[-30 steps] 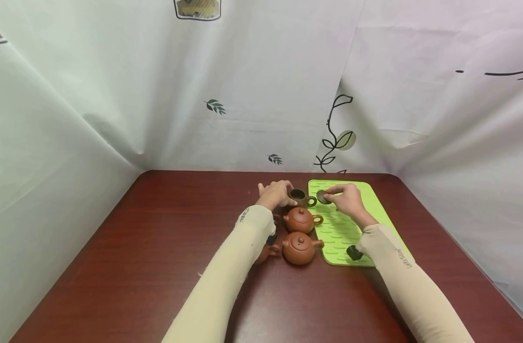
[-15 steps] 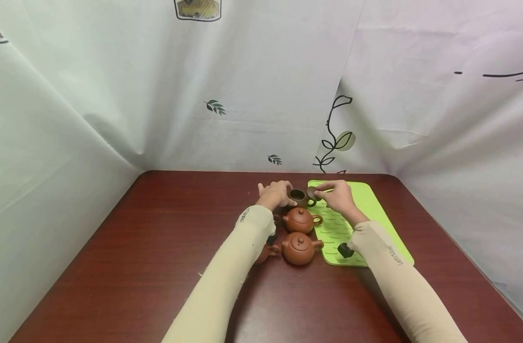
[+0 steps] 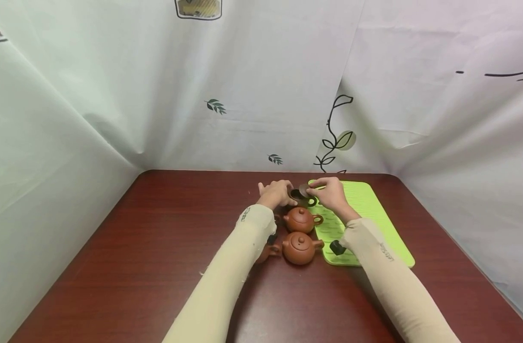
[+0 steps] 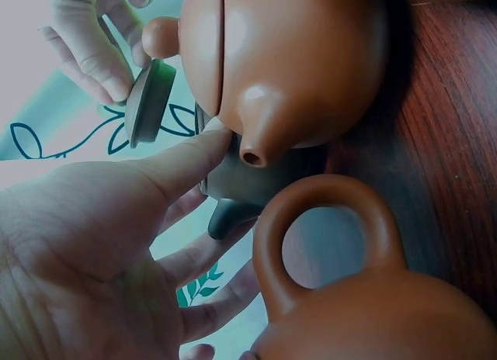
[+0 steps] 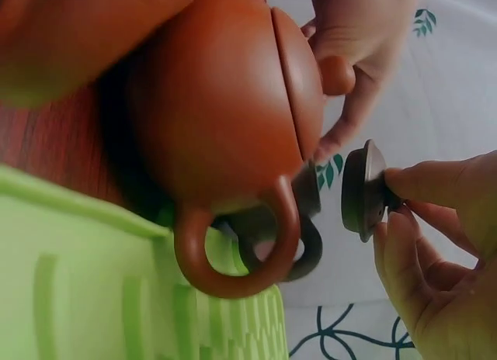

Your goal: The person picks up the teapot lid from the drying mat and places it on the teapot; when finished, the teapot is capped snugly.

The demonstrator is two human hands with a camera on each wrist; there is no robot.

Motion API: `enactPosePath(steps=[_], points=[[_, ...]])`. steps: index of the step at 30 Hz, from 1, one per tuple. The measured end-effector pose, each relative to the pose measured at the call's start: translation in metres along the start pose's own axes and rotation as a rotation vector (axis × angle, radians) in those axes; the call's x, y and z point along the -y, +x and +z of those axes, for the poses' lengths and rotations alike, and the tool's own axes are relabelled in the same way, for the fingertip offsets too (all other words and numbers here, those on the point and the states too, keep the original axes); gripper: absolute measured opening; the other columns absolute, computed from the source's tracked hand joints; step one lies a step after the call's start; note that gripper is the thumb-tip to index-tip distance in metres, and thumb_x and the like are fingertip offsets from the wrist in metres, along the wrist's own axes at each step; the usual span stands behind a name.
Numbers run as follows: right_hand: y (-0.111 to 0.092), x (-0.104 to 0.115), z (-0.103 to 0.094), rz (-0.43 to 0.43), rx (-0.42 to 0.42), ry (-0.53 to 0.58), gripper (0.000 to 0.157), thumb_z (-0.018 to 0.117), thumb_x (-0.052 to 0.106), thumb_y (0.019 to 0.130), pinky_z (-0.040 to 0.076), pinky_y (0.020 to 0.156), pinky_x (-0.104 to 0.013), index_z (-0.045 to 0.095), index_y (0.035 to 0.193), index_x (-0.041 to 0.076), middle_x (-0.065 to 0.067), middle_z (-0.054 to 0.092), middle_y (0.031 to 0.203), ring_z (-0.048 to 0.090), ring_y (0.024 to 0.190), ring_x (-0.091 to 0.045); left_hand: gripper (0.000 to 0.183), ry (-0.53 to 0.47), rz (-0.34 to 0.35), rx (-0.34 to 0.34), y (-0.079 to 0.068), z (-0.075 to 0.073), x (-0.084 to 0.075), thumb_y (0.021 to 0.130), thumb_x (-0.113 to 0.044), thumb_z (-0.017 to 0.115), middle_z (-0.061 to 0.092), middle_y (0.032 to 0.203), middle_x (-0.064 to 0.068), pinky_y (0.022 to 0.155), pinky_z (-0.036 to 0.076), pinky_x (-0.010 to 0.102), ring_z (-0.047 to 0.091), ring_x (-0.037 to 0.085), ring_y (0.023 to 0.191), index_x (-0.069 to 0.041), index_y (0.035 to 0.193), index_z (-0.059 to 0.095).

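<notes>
In the head view, my right hand (image 3: pixel 331 194) pinches a dark brown teapot lid (image 3: pixel 304 190) by its knob. Seen from the right wrist, the lid (image 5: pixel 363 191) is held tilted and apart from the pot. The uncovered dark teapot (image 3: pixel 302 202) stands at the back of the row, its handle toward the green mat. My left hand (image 3: pixel 276 194) holds this pot from the left, thumb at its rim and fingers near its spout (image 4: pixel 227 216). Just in front sits an orange-brown teapot (image 3: pixel 299 220) with its lid on, which partly hides the dark pot in both wrist views.
Another lidded orange-brown teapot (image 3: pixel 298 249) stands nearest in the row. Left of it, a further teapot (image 3: pixel 263 255) is mostly covered by my left sleeve. A ribbed green mat (image 3: pixel 373 205) lies at right on the red-brown table (image 3: pixel 180 228). White cloth (image 3: pixel 261 95) hangs behind.
My right hand has moved left with the lid, from over the green mat to just above the dark teapot's opening. The left hand has stayed at the pot.
</notes>
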State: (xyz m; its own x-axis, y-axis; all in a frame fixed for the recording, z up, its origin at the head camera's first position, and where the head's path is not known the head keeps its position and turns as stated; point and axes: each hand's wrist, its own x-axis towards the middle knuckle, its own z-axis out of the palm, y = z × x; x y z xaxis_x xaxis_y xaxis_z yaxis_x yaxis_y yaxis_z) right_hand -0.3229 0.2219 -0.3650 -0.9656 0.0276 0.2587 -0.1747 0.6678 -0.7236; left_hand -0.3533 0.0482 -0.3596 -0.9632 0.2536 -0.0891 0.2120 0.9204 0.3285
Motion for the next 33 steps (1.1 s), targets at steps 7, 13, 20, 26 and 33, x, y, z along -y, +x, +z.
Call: enactPosePath(steps=[7, 13, 20, 26, 33], points=[[0.004, 0.004, 0.008, -0.016, 0.003, -0.006, 0.019, 0.075, 0.014, 0.089, 0.053, 0.055, -0.030, 0.076, 0.103, 0.001, -0.019, 0.071, 0.107, 0.071, 0.077, -0.025, 0.049, -0.010, 0.010, -0.004, 0.000, 0.000, 0.002, 0.086, -0.044, 0.076, 0.064, 0.122, -0.005, 0.113, 0.013, 0.056, 0.058, 0.027, 0.117, -0.029, 0.130, 0.060], [0.006, 0.007, 0.015, 0.009, 0.024, 0.027, 0.019, 0.075, 0.013, 0.089, 0.056, 0.061, -0.038, 0.076, 0.103, 0.000, -0.020, 0.072, 0.103, 0.070, 0.074, -0.031, 0.056, -0.003, 0.002, 0.006, 0.000, -0.001, 0.002, 0.086, -0.045, 0.076, 0.064, 0.121, -0.003, 0.113, 0.015, 0.055, 0.058, 0.028, 0.117, -0.029, 0.136, 0.057], [0.009, 0.006, 0.023, 0.032, 0.031, 0.043, 0.018, 0.074, 0.011, 0.089, 0.057, 0.058, -0.039, 0.075, 0.103, 0.000, -0.020, 0.071, 0.100, 0.069, 0.064, -0.033, 0.063, -0.011, -0.005, 0.007, 0.000, -0.001, 0.002, 0.085, -0.045, 0.076, 0.065, 0.120, -0.001, 0.114, 0.013, 0.056, 0.057, 0.030, 0.120, -0.029, 0.142, 0.054], [0.009, 0.003, 0.027, 0.010, 0.029, -0.021, 0.018, 0.075, 0.013, 0.089, 0.051, 0.054, -0.028, 0.076, 0.102, 0.001, -0.017, 0.073, 0.099, 0.065, 0.062, -0.018, 0.059, -0.012, 0.001, 0.006, -0.001, -0.001, 0.002, 0.086, -0.046, 0.076, 0.066, 0.116, -0.002, 0.113, 0.014, 0.055, 0.059, 0.029, 0.116, -0.029, 0.138, 0.057], [0.012, 0.002, 0.029, -0.033, 0.027, -0.067, 0.018, 0.075, 0.013, 0.089, 0.053, 0.068, -0.038, 0.076, 0.102, 0.001, -0.015, 0.074, 0.098, 0.068, 0.084, -0.028, 0.048, -0.020, 0.007, 0.005, -0.004, -0.003, 0.002, 0.086, -0.045, 0.077, 0.066, 0.114, -0.005, 0.112, 0.016, 0.055, 0.060, 0.025, 0.110, -0.028, 0.128, 0.062]])
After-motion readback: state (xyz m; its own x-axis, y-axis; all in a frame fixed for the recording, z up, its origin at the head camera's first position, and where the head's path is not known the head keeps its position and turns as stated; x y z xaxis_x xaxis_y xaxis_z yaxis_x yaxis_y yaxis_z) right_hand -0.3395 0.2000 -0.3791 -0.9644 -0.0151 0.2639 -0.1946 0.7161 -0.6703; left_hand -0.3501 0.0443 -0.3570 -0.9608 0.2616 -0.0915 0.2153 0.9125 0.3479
